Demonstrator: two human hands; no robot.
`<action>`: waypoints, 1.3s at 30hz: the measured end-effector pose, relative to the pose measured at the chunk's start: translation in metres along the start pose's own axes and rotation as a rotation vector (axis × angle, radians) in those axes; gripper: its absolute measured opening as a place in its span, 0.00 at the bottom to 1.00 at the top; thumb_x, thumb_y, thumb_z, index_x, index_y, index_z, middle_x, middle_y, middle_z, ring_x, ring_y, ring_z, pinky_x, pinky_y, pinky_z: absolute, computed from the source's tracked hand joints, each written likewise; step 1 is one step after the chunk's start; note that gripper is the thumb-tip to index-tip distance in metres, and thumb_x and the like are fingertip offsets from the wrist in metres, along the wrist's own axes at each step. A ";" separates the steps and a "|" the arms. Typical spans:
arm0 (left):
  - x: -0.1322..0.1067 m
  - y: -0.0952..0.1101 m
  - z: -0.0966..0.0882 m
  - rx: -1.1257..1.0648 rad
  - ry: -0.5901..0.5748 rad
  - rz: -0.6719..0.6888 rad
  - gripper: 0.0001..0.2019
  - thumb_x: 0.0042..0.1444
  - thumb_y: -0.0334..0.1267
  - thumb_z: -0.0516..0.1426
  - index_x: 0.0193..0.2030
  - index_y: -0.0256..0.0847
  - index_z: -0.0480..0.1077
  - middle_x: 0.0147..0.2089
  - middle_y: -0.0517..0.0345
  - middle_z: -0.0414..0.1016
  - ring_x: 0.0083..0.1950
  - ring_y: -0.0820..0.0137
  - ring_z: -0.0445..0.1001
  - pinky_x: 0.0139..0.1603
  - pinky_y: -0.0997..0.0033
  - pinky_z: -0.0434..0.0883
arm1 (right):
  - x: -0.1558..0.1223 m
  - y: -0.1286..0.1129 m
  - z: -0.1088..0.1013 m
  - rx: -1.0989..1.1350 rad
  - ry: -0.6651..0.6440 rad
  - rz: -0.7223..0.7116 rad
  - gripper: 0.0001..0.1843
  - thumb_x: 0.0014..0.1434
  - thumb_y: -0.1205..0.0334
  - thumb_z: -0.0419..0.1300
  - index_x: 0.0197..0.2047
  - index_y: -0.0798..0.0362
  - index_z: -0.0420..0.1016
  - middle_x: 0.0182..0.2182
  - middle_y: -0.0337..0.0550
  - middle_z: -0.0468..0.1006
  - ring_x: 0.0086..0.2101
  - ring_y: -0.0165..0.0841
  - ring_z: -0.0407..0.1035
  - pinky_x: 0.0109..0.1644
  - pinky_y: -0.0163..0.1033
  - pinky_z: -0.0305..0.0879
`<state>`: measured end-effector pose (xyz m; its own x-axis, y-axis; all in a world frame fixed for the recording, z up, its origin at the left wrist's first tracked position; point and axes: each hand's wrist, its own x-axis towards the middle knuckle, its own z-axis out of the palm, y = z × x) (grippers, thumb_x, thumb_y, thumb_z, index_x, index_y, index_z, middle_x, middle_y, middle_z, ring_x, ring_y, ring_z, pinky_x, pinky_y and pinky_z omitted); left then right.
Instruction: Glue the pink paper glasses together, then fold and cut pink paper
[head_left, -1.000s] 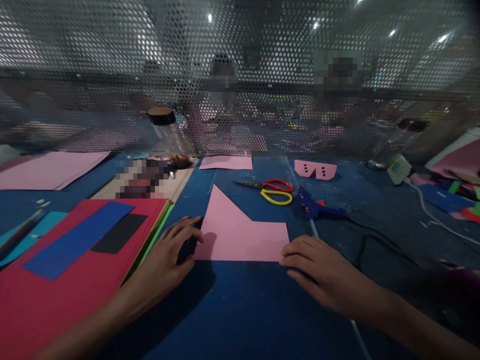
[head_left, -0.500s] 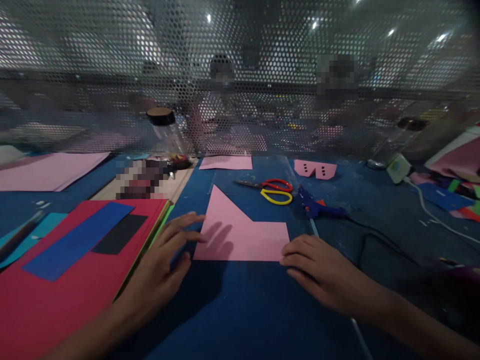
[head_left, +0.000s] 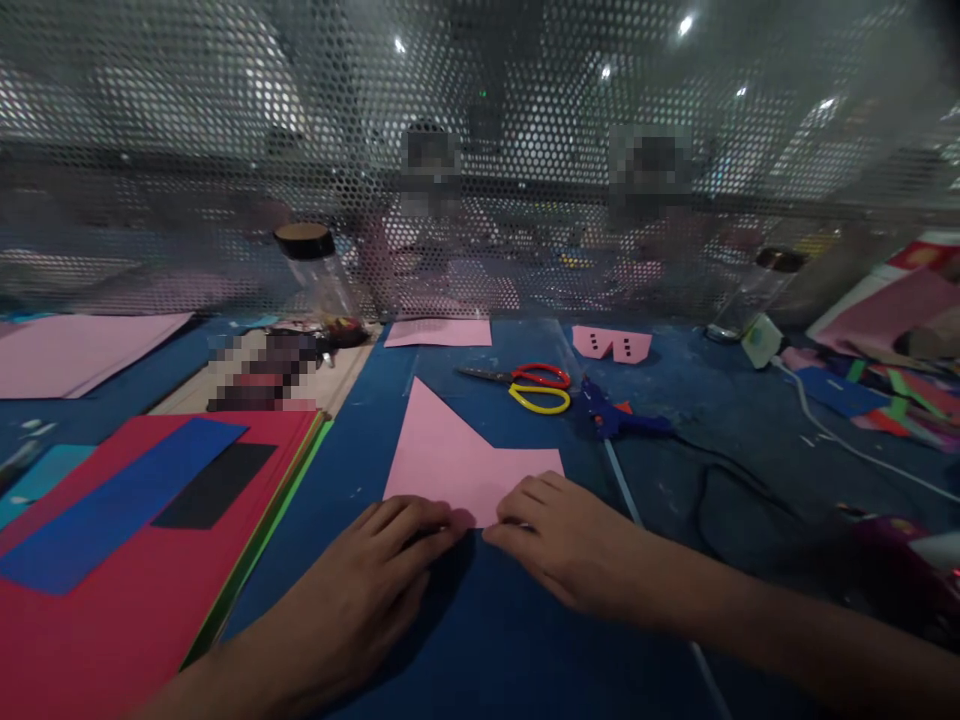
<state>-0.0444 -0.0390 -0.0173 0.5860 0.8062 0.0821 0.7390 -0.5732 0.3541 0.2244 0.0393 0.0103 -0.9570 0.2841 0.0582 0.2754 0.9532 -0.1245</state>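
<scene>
A pink sheet of paper [head_left: 450, 465], cut with a tall peak at its left and a lower step at its right, lies flat on the blue table. My left hand [head_left: 397, 560] is closed at the sheet's near edge, its fingertips pinching the paper left of the middle. Just to the right, my right hand [head_left: 562, 535] is also closed on that edge, thumb low and fingers bent over the paper. Beyond the sheet rest scissors [head_left: 540, 388] with one red and one yellow handle. A blue glue gun [head_left: 619, 415] lies to their right.
Red card sheets [head_left: 97, 640] with blue and black strips on top are stacked at left. A lidded jar [head_left: 319, 280] stands at the back. A folded pink piece with black squares [head_left: 611, 344] sits before the perforated metal screen [head_left: 540, 150]. Paper scraps [head_left: 862, 390] lie right.
My left hand has come from the sheet's left side to its near edge and closed there. My right hand has slid left from the right corner along that edge. The view has shifted slightly.
</scene>
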 end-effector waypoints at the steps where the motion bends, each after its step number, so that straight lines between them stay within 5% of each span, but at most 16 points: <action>1: 0.000 -0.001 0.001 0.008 0.001 -0.004 0.31 0.65 0.23 0.49 0.71 0.51 0.56 0.66 0.55 0.66 0.66 0.63 0.61 0.67 0.56 0.66 | 0.004 0.000 0.001 -0.009 0.001 0.000 0.16 0.68 0.69 0.56 0.58 0.56 0.71 0.48 0.50 0.76 0.48 0.42 0.66 0.51 0.47 0.64; 13: 0.003 -0.003 0.006 0.103 0.024 -0.002 0.31 0.63 0.24 0.52 0.71 0.53 0.58 0.63 0.53 0.69 0.62 0.58 0.67 0.60 0.51 0.71 | 0.009 0.001 0.005 -0.010 0.013 0.035 0.15 0.67 0.69 0.56 0.56 0.56 0.71 0.47 0.50 0.75 0.46 0.42 0.65 0.50 0.47 0.65; 31: -0.001 -0.006 0.010 0.118 0.029 -0.008 0.30 0.68 0.28 0.51 0.73 0.58 0.55 0.66 0.57 0.67 0.64 0.62 0.64 0.63 0.57 0.71 | -0.046 0.019 0.000 0.148 0.072 0.149 0.12 0.71 0.67 0.54 0.53 0.53 0.75 0.49 0.45 0.77 0.47 0.38 0.66 0.51 0.45 0.61; 39: 0.004 -0.002 0.006 0.102 0.080 -0.012 0.24 0.69 0.33 0.53 0.68 0.57 0.63 0.63 0.57 0.71 0.62 0.61 0.68 0.61 0.58 0.72 | -0.064 0.026 -0.008 0.154 0.097 0.183 0.09 0.71 0.64 0.55 0.46 0.53 0.78 0.44 0.45 0.79 0.45 0.38 0.67 0.50 0.46 0.60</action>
<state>-0.0420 -0.0356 -0.0230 0.5515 0.8199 0.1537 0.7781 -0.5721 0.2595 0.2931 0.0465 0.0110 -0.8772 0.4661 0.1151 0.4190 0.8603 -0.2903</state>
